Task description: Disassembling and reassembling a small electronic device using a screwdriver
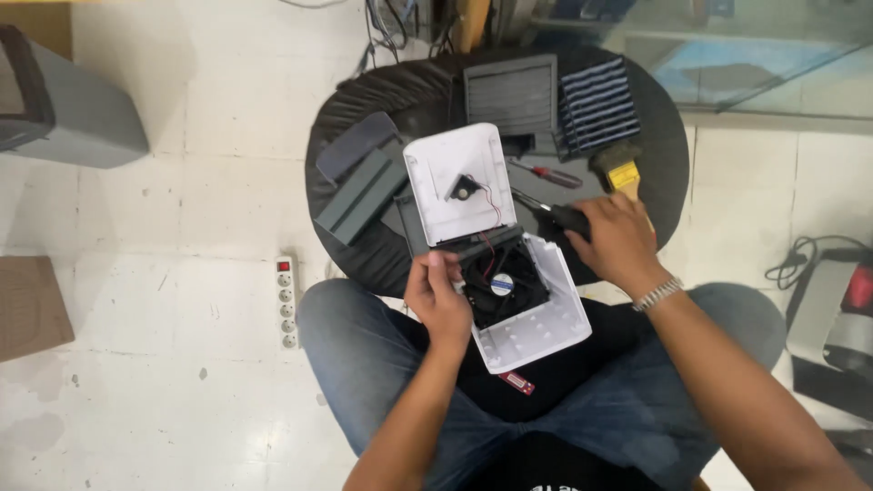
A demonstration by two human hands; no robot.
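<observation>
Left hand (439, 295): pinching the edge of the white fan housing (536, 323).
Right hand (618, 238): closed around a black-handled tool (562, 216).
Nearby: red screwdriver (548, 173), paintbrush (618, 168), 2 grey grilles (511, 93).

Workshop corner with a pale tiled floor and a round black stool used as a worktop

The floor (182, 218) is white tile, scuffed and stained (darker patches at lower left), lit evenly and glossy in places. A grey bin (64, 105) stands at upper left, a brown cardboard sheet (27, 305) lies at the left edge, and a white power strip (287, 302) rests just beside the round black stool (364, 100). Cables (800, 259) coil at right; a glass panel (755, 55) spans the upper right.
</observation>
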